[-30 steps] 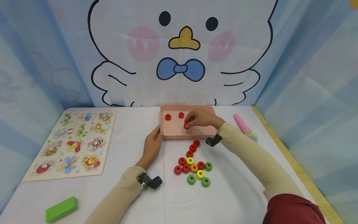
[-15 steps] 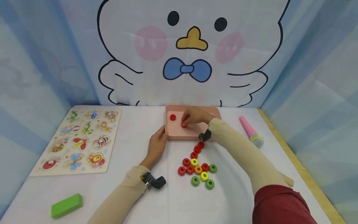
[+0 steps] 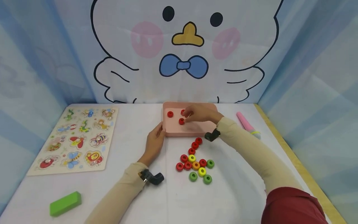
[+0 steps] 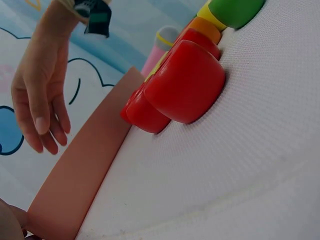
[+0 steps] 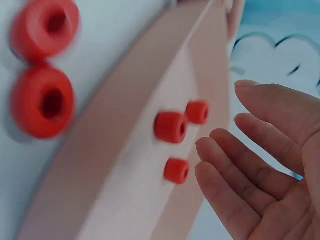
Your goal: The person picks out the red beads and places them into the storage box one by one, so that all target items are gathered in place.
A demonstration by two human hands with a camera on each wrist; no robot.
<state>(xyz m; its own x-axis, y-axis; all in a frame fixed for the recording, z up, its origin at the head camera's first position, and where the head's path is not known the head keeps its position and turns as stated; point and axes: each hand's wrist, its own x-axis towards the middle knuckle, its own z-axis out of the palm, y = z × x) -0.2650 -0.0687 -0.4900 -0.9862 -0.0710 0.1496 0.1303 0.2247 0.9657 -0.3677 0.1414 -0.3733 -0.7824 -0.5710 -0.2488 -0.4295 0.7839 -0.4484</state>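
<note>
A shallow pink tray (image 3: 193, 134) stands at the back of the table with three red beads (image 3: 170, 114) in it. At its near left corner my left hand (image 3: 154, 141) grips the wall, thumb on the front side and fingers along the left side. My right hand (image 3: 199, 113) hovers over the tray beside a red bead (image 5: 170, 127). In the right wrist view its fingers are apart and loosely bent, with nothing between them. On the table before the tray lie red, yellow, orange and green beads (image 3: 196, 165), several of them touching.
A wooden insect puzzle board (image 3: 75, 140) lies at the left, with a green block (image 3: 65, 203) in front of it. To the tray's right is a pink toy microphone (image 3: 246, 123). A printed curtain (image 3: 126, 87) hangs behind the table.
My right hand set down a red bead in the tray, let go of it and drew slightly right. The left hand stays at the tray's corner. The head view shifted a little.
</note>
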